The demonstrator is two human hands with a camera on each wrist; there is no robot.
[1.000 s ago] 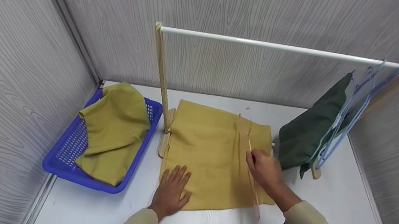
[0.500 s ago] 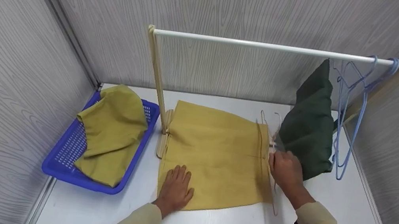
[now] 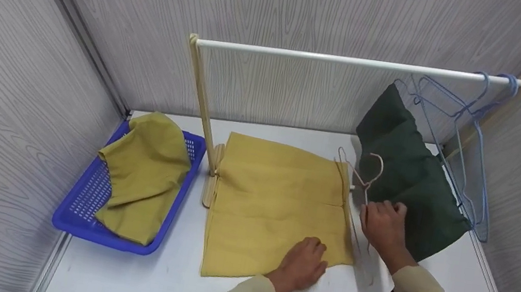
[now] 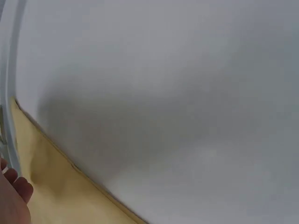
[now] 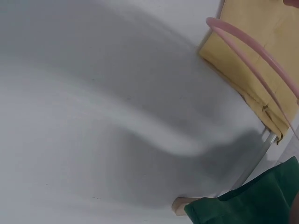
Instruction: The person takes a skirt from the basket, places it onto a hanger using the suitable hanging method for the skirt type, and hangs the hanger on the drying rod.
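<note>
1. across the white table [image 3: 114, 279] spans the rack [image 3: 337, 60], its right post mostly hidden behind things.
2. the flat yellow cloth [image 3: 272, 205] lies mid-table, covering most of the low rail.
3. at right slants the green cloth [image 3: 406, 179]; its fastening i can't make out.
4. at left, the blue basket [image 3: 104, 240] holds the crumpled mustard cloth [image 3: 145, 177], which hides much of its far rim.
5. blue hangers [image 3: 464, 106] overlap at the bar's right end.
6. the pink hanger [image 5: 256, 45], beside the yellow cloth's right edge, is gripped and partly masked by the right hand [image 3: 382, 227].
7. the left hand [image 3: 303, 263], relaxed, grasps nothing over the yellow cloth's near edge.
</note>
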